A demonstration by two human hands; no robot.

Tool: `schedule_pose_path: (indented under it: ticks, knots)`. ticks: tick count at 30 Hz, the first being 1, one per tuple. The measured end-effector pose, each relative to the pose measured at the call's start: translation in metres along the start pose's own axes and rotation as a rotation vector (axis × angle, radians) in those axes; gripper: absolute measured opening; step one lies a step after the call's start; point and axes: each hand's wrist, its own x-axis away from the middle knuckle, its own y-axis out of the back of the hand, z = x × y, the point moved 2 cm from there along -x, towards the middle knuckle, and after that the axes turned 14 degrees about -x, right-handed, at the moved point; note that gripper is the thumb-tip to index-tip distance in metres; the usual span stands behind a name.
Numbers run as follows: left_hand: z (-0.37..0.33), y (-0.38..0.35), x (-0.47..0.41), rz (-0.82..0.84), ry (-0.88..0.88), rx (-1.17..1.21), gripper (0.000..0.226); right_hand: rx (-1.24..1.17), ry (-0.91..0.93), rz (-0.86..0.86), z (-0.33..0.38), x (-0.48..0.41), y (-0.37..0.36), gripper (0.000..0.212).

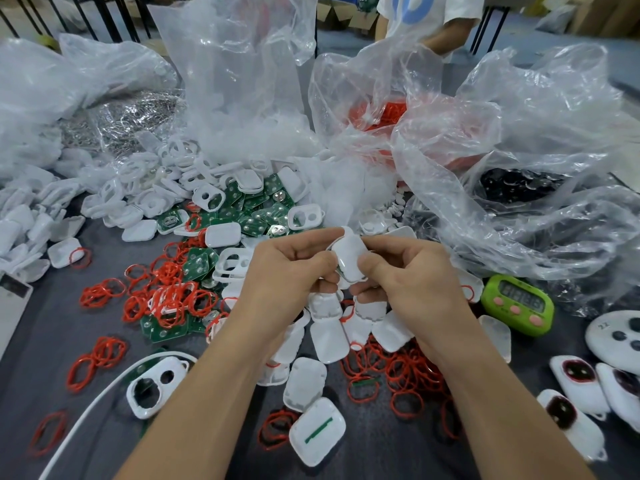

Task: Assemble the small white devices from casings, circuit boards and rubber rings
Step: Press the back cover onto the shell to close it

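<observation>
left hand (287, 268) + right hand (408, 275) both gripping one white casing (349, 261), fingers curling round it | hovering over desk (34, 358) | red rubber rings (173, 299) and circuit boards (249, 209) lying below

The bare left forearm (207, 393) and right forearm (495, 403) reach in from the lower edge and converge, the left hand (287, 271) and right hand (412, 282) meeting backs up, fingers curled, thumbs and forefingers pinching one small white casing (349, 259) between them

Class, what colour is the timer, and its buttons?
The timer is lime green with pink buttons; the head view shows it.
</observation>
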Motion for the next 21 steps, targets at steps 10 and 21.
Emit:
schedule_pose_path:
  ticks: [10,21]
  knots:
    - [-0.007,-0.007,0.005,0.068,0.008,0.052,0.032,-0.233,-0.166,-0.035,0.007,0.002,-0.003,0.008]
    - [-0.011,-0.006,0.005,0.055,0.058,0.149,0.035,-0.326,-0.214,0.146,0.013,0.002,0.007,0.009]
